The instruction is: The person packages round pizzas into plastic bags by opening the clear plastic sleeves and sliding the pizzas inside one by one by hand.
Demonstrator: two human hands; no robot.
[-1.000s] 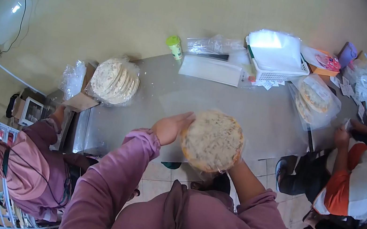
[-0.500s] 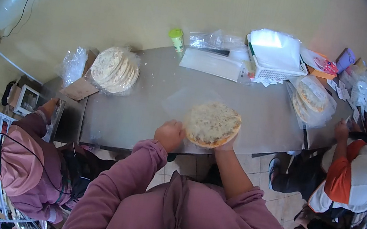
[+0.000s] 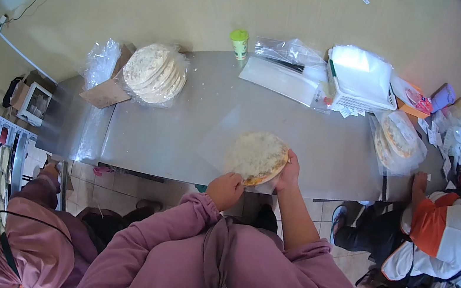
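Observation:
A round pizza (image 3: 258, 155) with pale topping is in front of me, just over the near part of the metal table, seemingly inside a clear plastic bag. My right hand (image 3: 289, 173) grips its right edge, thumb near the top rim and the other fingers partly hidden behind. At the near-left edge is my left hand (image 3: 225, 191), its fingers closed and pinched together, seemingly on the bag's plastic. The film is too transparent to trace fully.
Stacked pizza bases (image 3: 154, 73) in plastic stand back left beside a cardboard box (image 3: 105, 94). Along the back are a green cup (image 3: 239, 44), plastic sheets (image 3: 281, 81) and a white basket (image 3: 363, 96). Bagged pizzas (image 3: 397, 142) lie right. People stand on both sides.
My left hand has shifted from the pizza's left side to its near edge. My right hand now shows at the right edge rather than beneath. The person at left has moved back from the table.

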